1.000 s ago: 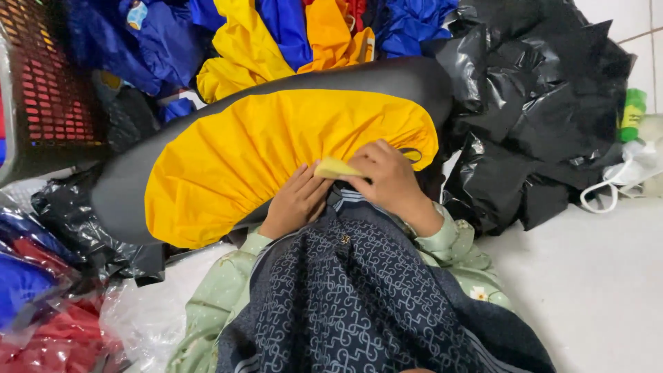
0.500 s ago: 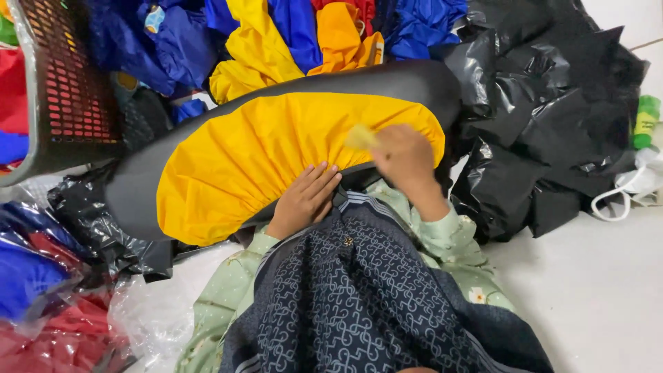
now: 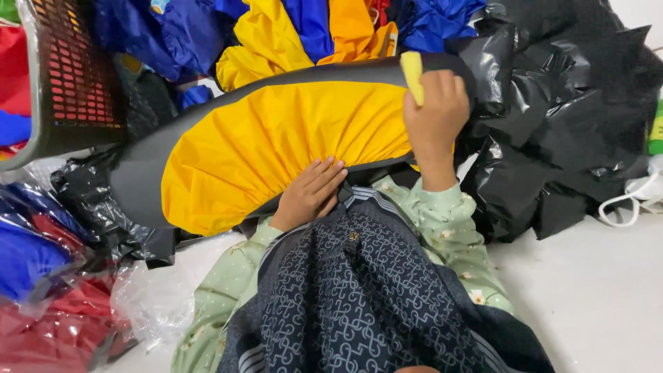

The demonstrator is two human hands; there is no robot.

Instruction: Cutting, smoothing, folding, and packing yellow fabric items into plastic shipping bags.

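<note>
Setting: a pale, smooth floor [image 3: 608, 304], seen lower right of the frame, crowded with fabric and bags on the other sides.

Near, bottom centre: a dark patterned headscarf [image 3: 352, 304] over pale green floral sleeves [image 3: 221, 297]. Lower left: clear plastic bags [image 3: 48, 290] of red and blue cloth.

Centre: left hand [image 3: 311, 193] is laid flat, fingers spread and extended, on the lower edge of the yellow fabric [image 3: 276, 145]; nothing is gripped, the cloth is only pressed down. The fabric is stretched in gathered folds over a grey curved form [image 3: 138, 186], a crescent running from centre left to upper centre.

Upper centre: right hand [image 3: 435, 110] is closed around a small yellow pad [image 3: 412, 74], held upright against the form's top edge.

Handling, as judged: the yellow fabric appears thin, light and slippery, likely a nylon type that creases readily; best taken at the gathered hem, where the folds give purchase. The form looks stiff and is best steadied at its rim.

Far, right: crumpled black plastic bags [image 3: 566, 124]. Upper centre: a heap of blue, yellow and orange garments [image 3: 311, 27]. Upper left: a dark mesh basket [image 3: 69, 76].
</note>
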